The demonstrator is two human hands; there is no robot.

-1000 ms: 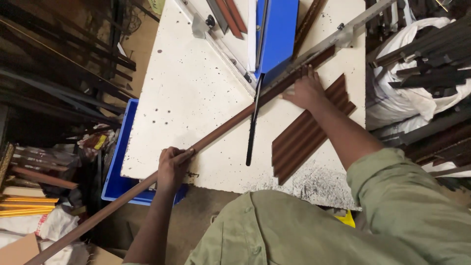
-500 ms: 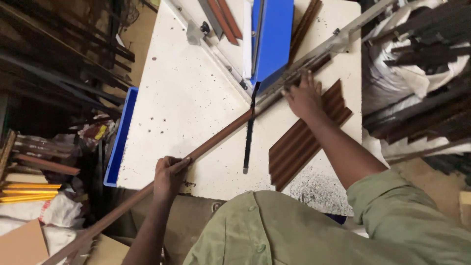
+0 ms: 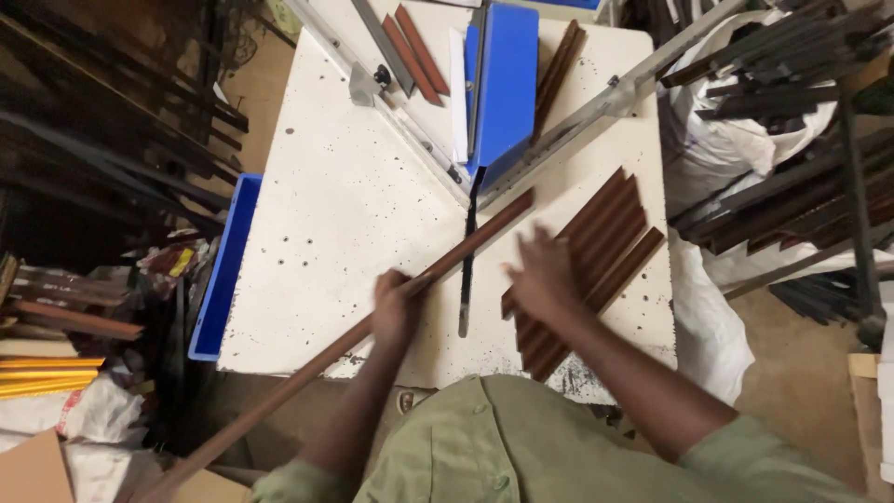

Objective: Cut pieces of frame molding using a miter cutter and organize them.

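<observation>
White speckled table [image 3: 326, 214]: left hand [image 3: 396, 307] clamped on brown strip [image 3: 372, 321]; right hand [image 3: 543, 275] spread (blurred) over stack [image 3: 596, 251].

Right hand [image 3: 543, 277] off long brown strip [image 3: 447, 265]; strip drawn back.

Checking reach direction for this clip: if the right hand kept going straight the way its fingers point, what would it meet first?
Probably the stack of short brown strips; the right hand points up and rightward over its near edge. Height above them is unclear.
</observation>
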